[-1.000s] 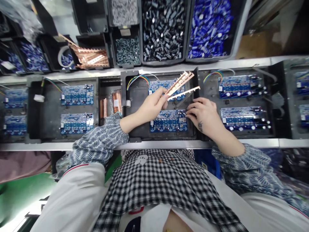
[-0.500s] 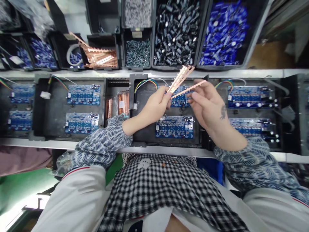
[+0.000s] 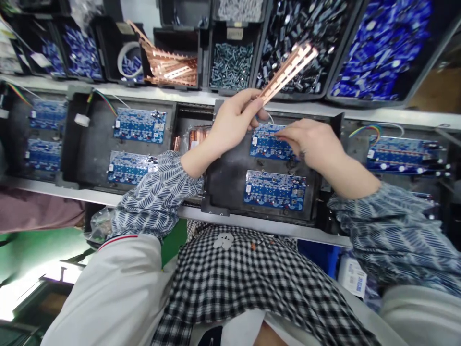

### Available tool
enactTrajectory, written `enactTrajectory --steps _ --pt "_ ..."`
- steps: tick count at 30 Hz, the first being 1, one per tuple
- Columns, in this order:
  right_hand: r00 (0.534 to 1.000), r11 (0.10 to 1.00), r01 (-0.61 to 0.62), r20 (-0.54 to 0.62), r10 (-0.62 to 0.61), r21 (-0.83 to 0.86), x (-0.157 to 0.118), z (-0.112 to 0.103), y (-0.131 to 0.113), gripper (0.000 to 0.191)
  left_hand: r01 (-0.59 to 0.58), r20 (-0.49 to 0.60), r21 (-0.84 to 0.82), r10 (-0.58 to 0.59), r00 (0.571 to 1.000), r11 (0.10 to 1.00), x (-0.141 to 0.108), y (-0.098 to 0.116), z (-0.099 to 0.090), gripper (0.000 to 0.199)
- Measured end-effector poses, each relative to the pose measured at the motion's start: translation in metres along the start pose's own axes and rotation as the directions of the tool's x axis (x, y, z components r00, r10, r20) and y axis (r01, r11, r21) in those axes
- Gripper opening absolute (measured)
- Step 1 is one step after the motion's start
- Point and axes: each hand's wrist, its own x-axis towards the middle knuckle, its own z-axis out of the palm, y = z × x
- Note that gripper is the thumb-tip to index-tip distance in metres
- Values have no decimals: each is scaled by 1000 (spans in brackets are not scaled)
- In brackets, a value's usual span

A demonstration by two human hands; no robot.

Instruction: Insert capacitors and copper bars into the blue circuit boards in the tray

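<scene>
Evidently, in the head view, your left hand (image 3: 234, 120) clamps a fanned bundle of copper strips (image 3: 284, 74) between thumb and fingers, raised over the parts bins. Your right hand (image 3: 319, 144) is drawn together at the upper board (image 3: 268, 148), seeming to pinch a thin strip there, mostly hidden. That piece looks only partly placed, I'd judge; whether it's seated, I can't tell. The lower board (image 3: 275, 190) in the same tray (image 3: 226, 185) shows no copper strip, while the board to the right (image 3: 401, 154) already carries tall, silver-topped parts.
</scene>
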Motion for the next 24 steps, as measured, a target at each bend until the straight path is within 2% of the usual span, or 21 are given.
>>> enactTrajectory --steps 4,7,10,14,16,17,18,20,22,24 --pt "993 983 0 114 21 -182 6 23 13 36 -20 -36 9 20 999 1000 -5 -16 5 19" --pt "987 971 -25 147 61 -236 6 26 8 37 -17 -65 20 19 998 1000 -7 -28 8 21" --pt "983 970 -48 161 88 -237 6 22 3 37 -14 -77 24 16 997 1000 -6 -37 11 21" --pt "985 986 -100 125 116 -130 5 19 -6 35 -33 -82 -1 33 996 999 -6 -40 17 20" --pt "987 987 -158 17 157 42 6 21 -13 35 -52 -70 -12 51 996 999 -9 -39 23 20" --pt "978 963 -188 -52 201 192 8 22 -17 37 -59 -58 -17 58 997 998 -11 -37 27 19" --pt "959 905 -203 -111 261 374 10 22 -20 39 -60 -41 -21 60 997 998 -13 -35 30 18" --pt "894 693 -172 -184 408 701 15 21 -22 34 -43 -1 -23 43 999 999 -18 -30 34 17" --pt "831 540 -114 -218 512 834 18 17 -20 26 -7 22 -18 7 1000 1000 -22 -24 35 17" --pt "783 491 -87 -245 572 867 18 12 -15 25 24 22 -14 -23 999 1000 -25 -20 32 17"
